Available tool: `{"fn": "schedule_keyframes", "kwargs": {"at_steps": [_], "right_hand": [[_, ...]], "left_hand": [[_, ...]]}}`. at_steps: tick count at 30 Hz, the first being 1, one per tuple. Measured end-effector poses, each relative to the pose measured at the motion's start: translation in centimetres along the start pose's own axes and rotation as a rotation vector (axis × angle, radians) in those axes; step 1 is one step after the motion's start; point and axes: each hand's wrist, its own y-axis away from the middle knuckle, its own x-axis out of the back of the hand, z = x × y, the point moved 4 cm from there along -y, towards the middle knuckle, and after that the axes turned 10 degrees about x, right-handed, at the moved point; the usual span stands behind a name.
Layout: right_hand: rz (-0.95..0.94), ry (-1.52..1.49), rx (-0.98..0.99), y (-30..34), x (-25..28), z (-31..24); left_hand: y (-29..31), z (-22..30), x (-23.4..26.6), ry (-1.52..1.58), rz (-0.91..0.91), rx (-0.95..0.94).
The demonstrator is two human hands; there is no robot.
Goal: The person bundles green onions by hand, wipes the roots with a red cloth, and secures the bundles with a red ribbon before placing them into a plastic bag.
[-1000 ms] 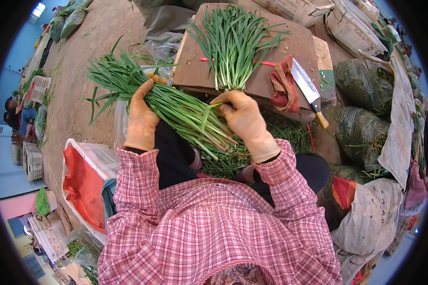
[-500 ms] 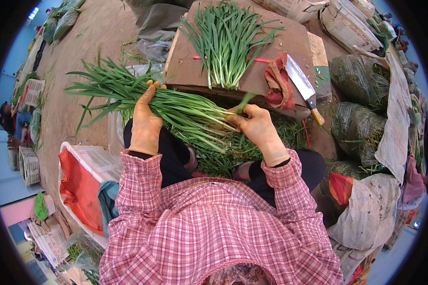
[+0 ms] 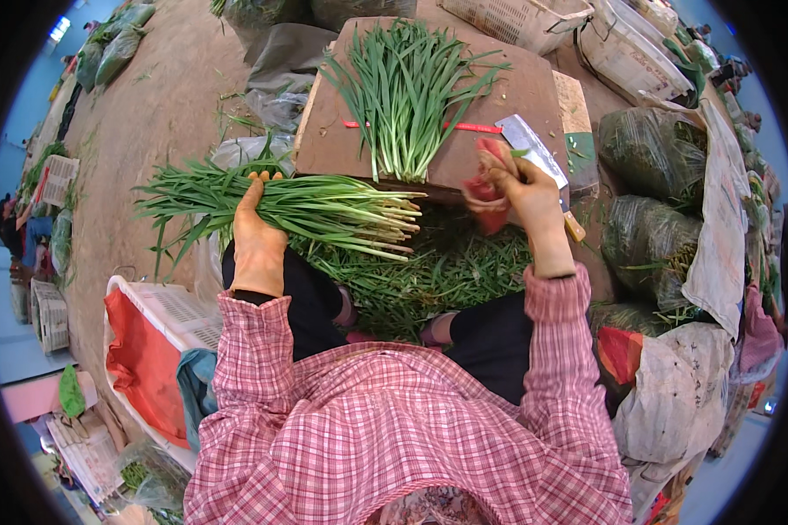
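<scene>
My left hand (image 3: pixel 258 245), in a tan glove, is closed around a bunch of garlic chives (image 3: pixel 341 210). Its leaves point left and its pale stem ends point right, over my knees. At the right edge of the low board (image 3: pixel 328 136), my gloved right hand (image 3: pixel 537 214) grips a red cloth (image 3: pixel 486 188), blurred by motion; a bit of green leaf shows by the fingers. A second bunch of garlic chives (image 3: pixel 407 101) lies on the board across a red strip (image 3: pixel 477 128). Just beyond my right hand rests a cleaver (image 3: pixel 534 147), partly covered by it.
Cut green trimmings (image 3: pixel 394 289) cover the ground between my feet. On the right stand stuffed plastic bags (image 3: pixel 652 241) and a white sack (image 3: pixel 678 385). A white basket (image 3: pixel 162 306) with red lining is on my left. Plastic crates (image 3: pixel 517 22) stand behind the board.
My right hand has left the stem ends of the held bunch, moved right and taken hold of the red cloth. The bunch in my left hand now lies more level.
</scene>
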Motion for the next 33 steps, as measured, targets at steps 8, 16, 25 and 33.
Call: {"fn": "schedule_keyframes", "kwargs": {"at_steps": [8, 16, 25, 33], "right_hand": [[-0.343, 0.048, 0.267, 5.4, -9.4, -6.0], [-0.223, 0.119, 0.1, 8.4, -6.2, -2.9], [0.001, -0.332, -0.012, 9.1, -1.3, -3.1], [-0.195, -0.044, 0.248, 6.9, -8.4, -4.2]], "left_hand": [[1.3, -2.1, -1.7, -0.019, -0.042, 0.009], [3.6, -5.2, -0.9, -0.152, -0.151, 0.1], [0.7, 3.0, 1.8, -0.015, -0.202, -0.085], [3.6, -0.6, -2.0, -0.063, -0.364, -0.084]]}}
